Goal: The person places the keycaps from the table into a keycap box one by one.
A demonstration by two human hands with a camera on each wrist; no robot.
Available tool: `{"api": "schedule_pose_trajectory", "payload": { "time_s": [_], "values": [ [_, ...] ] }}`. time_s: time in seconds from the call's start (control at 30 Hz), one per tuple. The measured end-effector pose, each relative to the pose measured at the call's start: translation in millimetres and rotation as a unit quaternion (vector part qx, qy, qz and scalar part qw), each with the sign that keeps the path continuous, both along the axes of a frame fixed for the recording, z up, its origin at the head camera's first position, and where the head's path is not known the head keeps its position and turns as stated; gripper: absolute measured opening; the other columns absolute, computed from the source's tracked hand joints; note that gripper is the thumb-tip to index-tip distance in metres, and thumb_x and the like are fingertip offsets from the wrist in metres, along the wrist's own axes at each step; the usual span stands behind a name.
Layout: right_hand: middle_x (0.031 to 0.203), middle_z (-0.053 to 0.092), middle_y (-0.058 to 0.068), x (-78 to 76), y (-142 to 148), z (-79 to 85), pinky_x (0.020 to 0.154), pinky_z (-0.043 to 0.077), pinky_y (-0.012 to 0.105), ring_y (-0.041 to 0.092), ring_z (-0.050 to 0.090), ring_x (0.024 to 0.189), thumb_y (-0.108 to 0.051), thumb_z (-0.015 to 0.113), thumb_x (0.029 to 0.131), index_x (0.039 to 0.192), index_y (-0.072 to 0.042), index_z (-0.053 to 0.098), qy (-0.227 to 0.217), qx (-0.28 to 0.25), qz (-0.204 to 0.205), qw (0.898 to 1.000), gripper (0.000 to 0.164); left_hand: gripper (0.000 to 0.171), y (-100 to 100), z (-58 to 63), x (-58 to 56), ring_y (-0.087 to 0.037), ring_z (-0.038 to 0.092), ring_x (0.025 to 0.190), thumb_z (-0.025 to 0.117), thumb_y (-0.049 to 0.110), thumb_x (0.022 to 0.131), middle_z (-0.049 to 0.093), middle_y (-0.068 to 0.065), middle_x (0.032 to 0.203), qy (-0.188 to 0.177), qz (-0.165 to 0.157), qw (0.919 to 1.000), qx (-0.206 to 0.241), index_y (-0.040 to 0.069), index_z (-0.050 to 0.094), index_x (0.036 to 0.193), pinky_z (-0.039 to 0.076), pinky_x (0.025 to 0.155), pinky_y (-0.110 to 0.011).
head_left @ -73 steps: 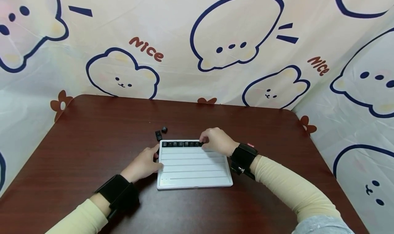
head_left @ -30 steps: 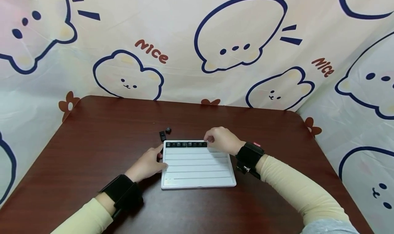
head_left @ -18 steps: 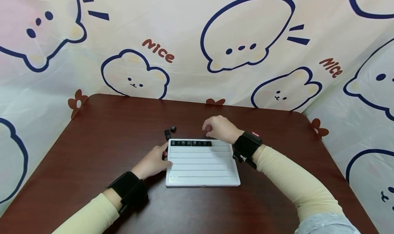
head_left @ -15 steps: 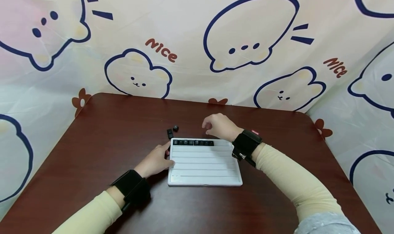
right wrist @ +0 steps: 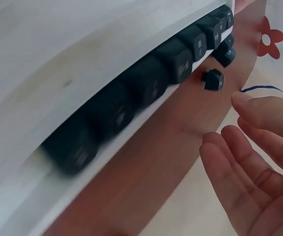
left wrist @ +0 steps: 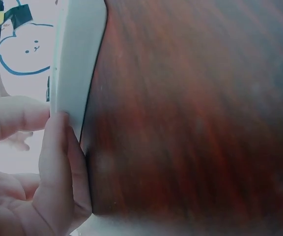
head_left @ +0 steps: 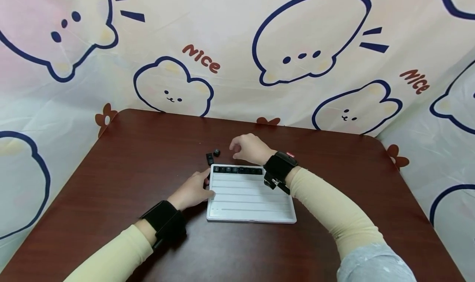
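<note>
A white ridged tray (head_left: 252, 201) lies on the table with a row of black keycaps (head_left: 237, 170) along its far groove. My left hand (head_left: 191, 191) holds the tray's left edge, thumb on top and fingers against its side; the left wrist view shows the fingertips (left wrist: 58, 120) touching that edge. My right hand (head_left: 254, 149) hovers beyond the far edge, fingers loosely bent, with nothing between them in the right wrist view. Left of it lie loose black keycaps: a single one (head_left: 217, 152) and a darker pair-like piece (head_left: 210, 158) near the tray's far left corner.
The brown wooden table (head_left: 167, 142) extends around the tray on all sides. A printed cloth (head_left: 237, 47) hangs behind the table and along both sides. Black bands (head_left: 282, 168) with cameras sit on both wrists.
My right hand has left the right end of the keycap row, rising and moving back and left toward the loose keycaps. The left hand stays on the tray edge. The head view has shifted.
</note>
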State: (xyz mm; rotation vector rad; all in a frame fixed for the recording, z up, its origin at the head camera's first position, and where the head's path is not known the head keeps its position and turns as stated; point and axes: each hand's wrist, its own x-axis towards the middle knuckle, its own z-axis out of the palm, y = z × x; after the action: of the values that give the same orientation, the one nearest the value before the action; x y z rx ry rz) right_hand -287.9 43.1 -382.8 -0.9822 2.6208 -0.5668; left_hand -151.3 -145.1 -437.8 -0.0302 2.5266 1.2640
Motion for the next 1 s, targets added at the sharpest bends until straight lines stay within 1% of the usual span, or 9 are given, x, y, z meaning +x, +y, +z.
{"api": "schedule_pose_trajectory", "payload": {
  "time_s": [0.2, 0.37, 0.5, 0.63, 0.73, 0.9, 1.0],
  "values": [
    [0.105, 0.070, 0.009, -6.5, -23.7, -9.0, 0.087, 0.053, 0.034, 0.024, 0.063, 0.100, -0.001, 0.076, 0.091, 0.114, -0.003, 0.073, -0.037, -0.029, -0.013, 0.999, 0.023, 0.083, 0.1, 0.5, 0.0, -0.017, 0.042, 0.064, 0.073, 0.005, 0.091, 0.048, -0.012, 0.102, -0.003, -0.001, 1.0000, 0.001, 0.001, 0.027, 0.160, 0.037, 0.060, -0.029],
    [0.101, 0.070, 0.009, -11.9, -40.2, -14.5, 0.086, 0.054, 0.033, 0.024, 0.064, 0.097, 0.002, 0.076, 0.090, 0.113, -0.002, 0.073, -0.045, -0.035, -0.016, 0.998, 0.023, 0.082, 0.3, 1.2, -0.2, -0.017, 0.043, 0.065, 0.074, 0.005, 0.091, 0.047, -0.012, 0.101, 0.003, 0.000, 1.0000, -0.002, 0.000, 0.029, 0.159, 0.038, 0.061, -0.029],
    [0.102, 0.069, 0.010, -15.0, -50.5, -18.2, 0.086, 0.053, 0.033, 0.025, 0.063, 0.098, 0.001, 0.076, 0.090, 0.115, -0.002, 0.073, -0.047, -0.026, -0.017, 0.998, 0.025, 0.082, -0.3, 1.1, -0.5, -0.017, 0.044, 0.067, 0.074, 0.006, 0.091, 0.047, -0.011, 0.100, 0.000, 0.003, 1.0000, -0.005, -0.001, 0.029, 0.159, 0.038, 0.061, -0.029],
    [0.105, 0.068, 0.011, -16.9, -56.2, -22.3, 0.087, 0.053, 0.034, 0.026, 0.062, 0.100, 0.000, 0.077, 0.090, 0.115, -0.002, 0.073, -0.047, -0.016, -0.027, 0.998, 0.026, 0.082, 0.8, 0.4, -2.2, -0.017, 0.042, 0.065, 0.074, 0.005, 0.091, 0.046, -0.011, 0.099, -0.003, 0.004, 1.0000, 0.005, 0.000, 0.028, 0.160, 0.036, 0.060, -0.029],
    [0.108, 0.069, 0.011, -16.6, -59.2, -26.0, 0.088, 0.053, 0.034, 0.026, 0.062, 0.101, 0.000, 0.078, 0.089, 0.115, -0.003, 0.074, -0.044, -0.004, -0.030, 0.999, 0.026, 0.083, 1.1, -1.2, -2.7, -0.017, 0.041, 0.065, 0.074, 0.005, 0.091, 0.046, -0.012, 0.099, 0.001, 0.000, 1.0000, 0.008, 0.000, 0.028, 0.159, 0.036, 0.060, -0.029],
    [0.116, 0.070, 0.012, -13.5, -64.7, -29.1, 0.092, 0.053, 0.035, 0.026, 0.063, 0.106, 0.000, 0.078, 0.089, 0.115, -0.003, 0.074, -0.029, 0.028, -0.011, 0.999, 0.026, 0.083, -0.2, -3.6, -1.3, -0.017, 0.040, 0.065, 0.073, 0.003, 0.090, 0.044, -0.012, 0.099, 0.002, 0.004, 0.9999, 0.012, -0.001, 0.027, 0.159, 0.035, 0.059, -0.029],
    [0.117, 0.070, 0.012, -12.5, -68.0, -28.7, 0.094, 0.052, 0.036, 0.026, 0.063, 0.107, 0.001, 0.076, 0.090, 0.116, -0.002, 0.073, -0.019, 0.039, -0.003, 0.999, 0.026, 0.084, -1.5, -4.3, -1.1, -0.017, 0.039, 0.064, 0.073, 0.003, 0.090, 0.044, -0.012, 0.099, 0.000, 0.008, 0.9998, 0.018, -0.001, 0.026, 0.160, 0.035, 0.059, -0.030]
  ]
}}
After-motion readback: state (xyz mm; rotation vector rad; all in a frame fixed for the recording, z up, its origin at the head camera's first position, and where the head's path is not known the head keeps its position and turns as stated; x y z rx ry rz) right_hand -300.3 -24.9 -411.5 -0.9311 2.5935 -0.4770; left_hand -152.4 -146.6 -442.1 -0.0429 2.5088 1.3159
